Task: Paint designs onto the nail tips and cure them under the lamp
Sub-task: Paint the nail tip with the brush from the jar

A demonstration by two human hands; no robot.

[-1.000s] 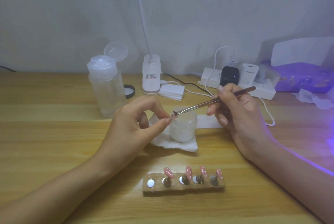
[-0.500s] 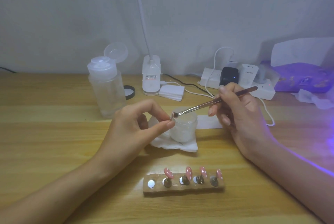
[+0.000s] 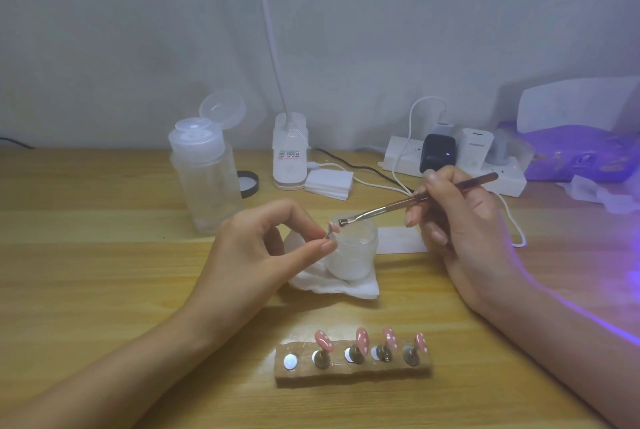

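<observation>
Hands meet over the middle of the wooden tabletop (image 3: 104,255). The left hand (image 3: 256,255) pinches a small nail tip (image 3: 331,228) on its stub between thumb and forefinger, the other fingers curled in behind. The right hand (image 3: 464,228) grips a thin metal-ferruled brush (image 3: 415,201) like a pen, its handle slanting up to the right. The bristle end lies just beside the held nail tip; whether the two touch cannot be told.

Directly behind and below the held tip stands a frosted jar (image 3: 356,255), which rests on a crumpled white pad (image 3: 360,288). Nearer the camera, a brown holder block (image 3: 353,373) lies on the tabletop and carries four pink dotted tips (image 3: 362,338) on stubs; its leftmost spot shows only a bare silver disc (image 3: 290,362).

At the back left is a clear pump bottle (image 3: 207,193) with its cap flipped up, and a black lid (image 3: 250,183) just beside it. A white lamp base (image 3: 290,158) stands behind the jar, next to a stack of cotton squares (image 3: 329,181). A power strip (image 3: 509,183) with plugged chargers lies to the right, and a purple packet (image 3: 581,158) beyond it. Violet light falls across the right edge of the tabletop and the right forearm.
</observation>
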